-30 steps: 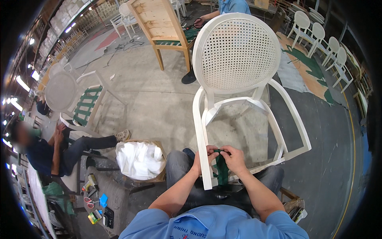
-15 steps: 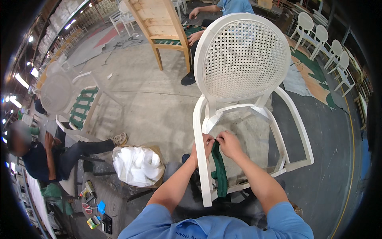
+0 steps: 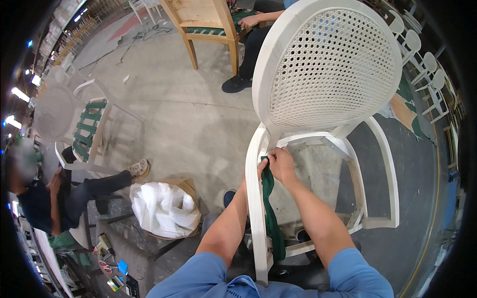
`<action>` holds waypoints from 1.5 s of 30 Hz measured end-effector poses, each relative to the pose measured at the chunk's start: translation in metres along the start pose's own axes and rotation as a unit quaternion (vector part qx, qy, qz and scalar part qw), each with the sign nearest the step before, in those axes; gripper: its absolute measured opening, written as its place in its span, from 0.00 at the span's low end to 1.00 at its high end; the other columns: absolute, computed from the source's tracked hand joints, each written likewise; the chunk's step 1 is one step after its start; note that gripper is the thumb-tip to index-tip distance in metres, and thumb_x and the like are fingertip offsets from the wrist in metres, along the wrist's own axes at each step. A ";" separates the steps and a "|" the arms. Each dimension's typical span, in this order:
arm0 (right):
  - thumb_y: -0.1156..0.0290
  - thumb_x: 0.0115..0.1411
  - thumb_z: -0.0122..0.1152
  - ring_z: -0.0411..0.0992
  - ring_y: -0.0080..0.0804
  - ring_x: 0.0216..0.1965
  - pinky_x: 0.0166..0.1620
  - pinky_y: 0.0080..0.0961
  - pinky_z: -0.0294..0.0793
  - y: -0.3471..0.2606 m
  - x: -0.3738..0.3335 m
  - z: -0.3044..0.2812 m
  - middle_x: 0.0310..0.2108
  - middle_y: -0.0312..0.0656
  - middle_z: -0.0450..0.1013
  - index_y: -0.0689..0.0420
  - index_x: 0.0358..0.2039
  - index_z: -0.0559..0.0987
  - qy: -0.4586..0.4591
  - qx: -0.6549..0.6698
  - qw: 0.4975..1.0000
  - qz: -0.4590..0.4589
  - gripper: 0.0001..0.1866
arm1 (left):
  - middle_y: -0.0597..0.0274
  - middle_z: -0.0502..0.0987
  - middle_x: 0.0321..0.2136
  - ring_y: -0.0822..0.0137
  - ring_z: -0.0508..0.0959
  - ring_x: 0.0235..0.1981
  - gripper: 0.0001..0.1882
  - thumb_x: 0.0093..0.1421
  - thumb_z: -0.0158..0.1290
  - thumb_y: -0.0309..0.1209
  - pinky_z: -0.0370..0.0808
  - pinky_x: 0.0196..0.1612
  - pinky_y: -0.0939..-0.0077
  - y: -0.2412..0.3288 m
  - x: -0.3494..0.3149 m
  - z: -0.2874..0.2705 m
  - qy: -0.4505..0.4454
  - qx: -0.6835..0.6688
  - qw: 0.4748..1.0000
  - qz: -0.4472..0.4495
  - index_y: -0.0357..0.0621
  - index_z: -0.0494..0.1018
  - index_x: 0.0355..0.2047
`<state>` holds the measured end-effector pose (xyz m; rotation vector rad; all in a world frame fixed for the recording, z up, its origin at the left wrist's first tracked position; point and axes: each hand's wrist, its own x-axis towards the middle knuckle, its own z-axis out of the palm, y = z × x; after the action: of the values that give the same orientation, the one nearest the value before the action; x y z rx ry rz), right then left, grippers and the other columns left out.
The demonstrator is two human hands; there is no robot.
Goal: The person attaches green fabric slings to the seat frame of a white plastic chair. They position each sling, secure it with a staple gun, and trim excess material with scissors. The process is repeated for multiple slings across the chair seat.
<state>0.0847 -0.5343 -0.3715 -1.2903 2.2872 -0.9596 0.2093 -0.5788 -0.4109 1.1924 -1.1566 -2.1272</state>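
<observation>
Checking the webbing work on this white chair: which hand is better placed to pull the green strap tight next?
Probably the right hand: it grips the green strap at the top beside the white chair frame. The left hand is partly hidden behind that frame rail, seemingly only steadying.

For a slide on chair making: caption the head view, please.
Both hands, left hand and right hand, press a green webbing strap against a white chair frame.

One head camera looks steeply down from above, close over the white chair, with the concrete floor bending toward the rim.
</observation>
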 end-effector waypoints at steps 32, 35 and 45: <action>0.69 0.57 0.68 0.80 0.47 0.35 0.42 0.40 0.79 0.006 0.018 0.004 0.32 0.48 0.81 0.60 0.33 0.82 -0.037 -0.010 0.996 0.079 0.08 | 0.55 0.81 0.43 0.63 0.78 0.45 0.26 0.63 0.59 0.43 0.71 0.51 0.68 0.025 -0.024 0.022 0.075 -0.033 0.996 -0.031 0.29 0.75 0.50; 0.70 0.60 0.66 0.79 0.39 0.32 0.40 0.35 0.79 0.015 0.014 -0.002 0.31 0.45 0.80 0.61 0.36 0.82 -0.035 0.050 0.994 0.091 0.08 | 0.55 0.81 0.42 0.63 0.79 0.44 0.25 0.62 0.60 0.42 0.72 0.50 0.68 0.027 -0.023 0.026 0.062 -0.032 0.996 -0.047 0.30 0.77 0.49; 0.72 0.69 0.58 0.73 0.23 0.33 0.39 0.24 0.75 0.065 -0.219 -0.190 0.33 0.38 0.77 0.61 0.46 0.81 0.147 0.226 0.949 0.161 0.09 | 0.60 0.79 0.51 0.63 0.75 0.55 0.24 0.71 0.50 0.46 0.67 0.63 0.66 -0.015 -0.004 -0.005 -0.080 -0.052 0.995 0.024 0.40 0.76 0.56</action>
<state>0.0487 -0.2513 -0.2881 -0.5957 2.1970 -1.5143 0.2156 -0.5701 -0.4223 0.9544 -1.1149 -2.2488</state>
